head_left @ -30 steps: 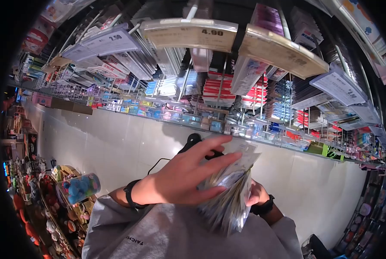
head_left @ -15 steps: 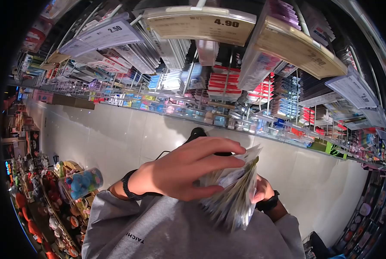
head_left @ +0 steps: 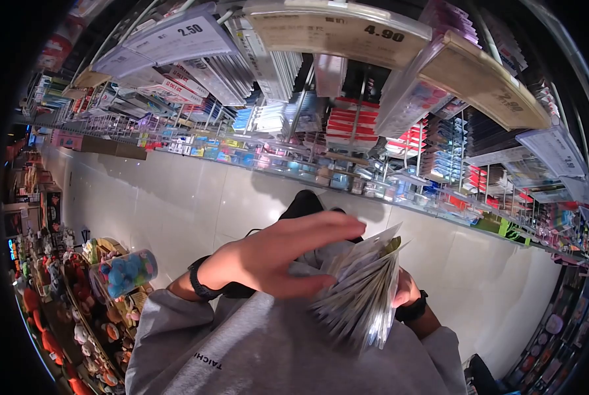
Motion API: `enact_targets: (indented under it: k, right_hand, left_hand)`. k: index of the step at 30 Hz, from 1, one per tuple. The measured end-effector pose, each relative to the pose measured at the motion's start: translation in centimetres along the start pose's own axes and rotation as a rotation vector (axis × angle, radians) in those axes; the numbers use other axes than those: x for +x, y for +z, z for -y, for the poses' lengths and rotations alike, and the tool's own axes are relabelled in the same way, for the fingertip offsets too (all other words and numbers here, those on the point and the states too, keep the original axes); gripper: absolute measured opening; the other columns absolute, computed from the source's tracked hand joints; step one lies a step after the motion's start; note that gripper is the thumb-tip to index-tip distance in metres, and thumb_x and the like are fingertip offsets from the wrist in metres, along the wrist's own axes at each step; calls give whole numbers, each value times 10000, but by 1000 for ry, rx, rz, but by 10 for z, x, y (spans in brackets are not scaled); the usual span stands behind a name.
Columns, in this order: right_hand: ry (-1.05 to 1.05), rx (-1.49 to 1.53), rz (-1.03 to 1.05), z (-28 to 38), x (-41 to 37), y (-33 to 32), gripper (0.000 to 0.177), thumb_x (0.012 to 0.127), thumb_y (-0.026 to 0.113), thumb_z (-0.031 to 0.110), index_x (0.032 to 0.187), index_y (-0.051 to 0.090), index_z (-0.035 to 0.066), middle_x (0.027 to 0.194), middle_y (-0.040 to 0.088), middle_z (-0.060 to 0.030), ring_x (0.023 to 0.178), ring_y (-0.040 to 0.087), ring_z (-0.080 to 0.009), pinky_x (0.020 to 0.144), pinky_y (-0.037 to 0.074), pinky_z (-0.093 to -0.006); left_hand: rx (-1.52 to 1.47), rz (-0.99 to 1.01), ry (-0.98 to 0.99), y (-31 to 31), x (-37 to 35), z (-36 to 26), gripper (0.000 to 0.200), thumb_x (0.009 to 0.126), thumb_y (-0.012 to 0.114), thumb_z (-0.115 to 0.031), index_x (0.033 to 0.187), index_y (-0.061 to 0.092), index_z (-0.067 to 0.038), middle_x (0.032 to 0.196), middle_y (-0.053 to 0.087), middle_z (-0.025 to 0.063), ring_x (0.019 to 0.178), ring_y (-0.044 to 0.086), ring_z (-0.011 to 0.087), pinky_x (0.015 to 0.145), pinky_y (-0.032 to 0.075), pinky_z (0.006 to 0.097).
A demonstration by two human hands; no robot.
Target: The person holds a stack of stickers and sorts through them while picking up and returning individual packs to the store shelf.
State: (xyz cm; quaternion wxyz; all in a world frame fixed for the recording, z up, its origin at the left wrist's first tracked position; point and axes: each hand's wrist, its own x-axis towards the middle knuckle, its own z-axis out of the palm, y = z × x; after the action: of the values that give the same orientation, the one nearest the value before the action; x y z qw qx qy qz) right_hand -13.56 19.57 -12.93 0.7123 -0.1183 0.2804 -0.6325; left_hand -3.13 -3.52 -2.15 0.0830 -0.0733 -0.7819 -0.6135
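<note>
Open space is stretching over the floor [head_left: 169, 191], between the left hand [head_left: 278, 253] and the rack [head_left: 400, 199]! Beyond, price signs [head_left: 337, 29] are jutting out, red packs [head_left: 352, 125] are crowding close; nearer, a fanned packet bundle [head_left: 360, 296] is blocking the way across to the right hand [head_left: 406, 288].

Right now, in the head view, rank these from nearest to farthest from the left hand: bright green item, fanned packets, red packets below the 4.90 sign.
1. Fanned packets: beside the left hand, held in the right hand.
2. Red packets: ahead, below the 4.90 sign.
3. Bright green item: farther off, to the right.
</note>
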Motion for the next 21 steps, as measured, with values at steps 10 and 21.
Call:
enact_targets:
  k: [10,21]
  right_hand:
    - [32,8,-138,2,5,13,914,468,751,301,1205,327,-38,1135,463,-126,1038,453,-223,873,364,-322]
    - [29,387,-41,-40,9,-15,882,558,692,314,1243,243,-16,1135,452,-141,1022,478,-247,849,408,-350]
  left_hand:
    - [16,15,-387,8,-15,11,324,765,560,-94,1062,496,17,766,611,126,692,612,218,632,470,273]
    - [-84,3,-444,11,-19,-7,499,800,551,-197,1224,348,-31,1246,350,186,1006,494,247,772,447,303]
